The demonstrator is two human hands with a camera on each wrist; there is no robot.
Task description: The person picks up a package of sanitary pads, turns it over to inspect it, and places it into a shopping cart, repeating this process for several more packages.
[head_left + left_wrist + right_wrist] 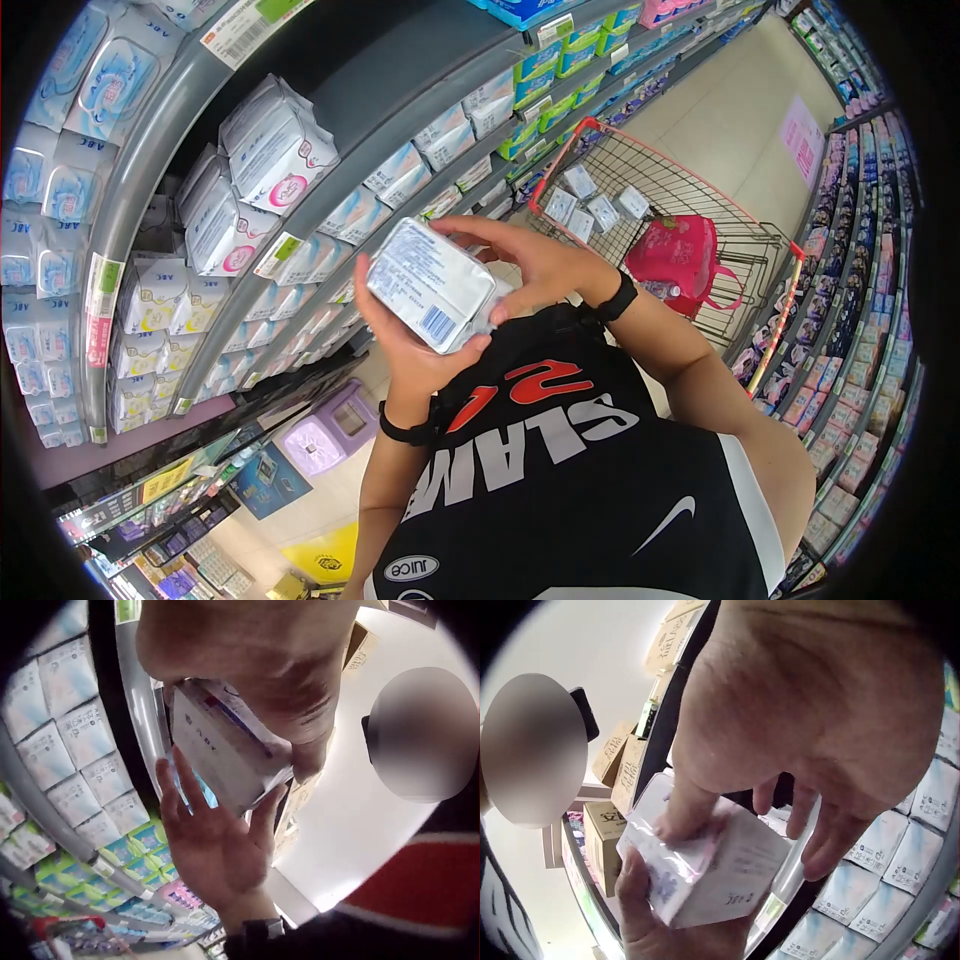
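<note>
A white plastic-wrapped pack (pixel 430 285) with blue print and a barcode is held in front of the chest. The left hand (pixel 415 350) grips it from below and from the left side, its thumb along the near edge. At the pack's other side is the right hand (pixel 550 268), thumb against the corner and fingers reaching over the top edge. In the left wrist view the right hand (pixel 217 847) has its fingers spread behind the pack (pixel 221 750). The right wrist view shows the right thumb pressed on the pack (pixel 735 877), above the left hand (pixel 675 937).
Shelves of wrapped packs (pixel 265 180) run along the left, with a grey shelf edge (pixel 160 130). A wire cart (pixel 690 170) with a red rim stands ahead to the right, holding several white packs (pixel 603 212) and a pink bag (pixel 675 250). More stocked shelves (pixel 850 300) line the right.
</note>
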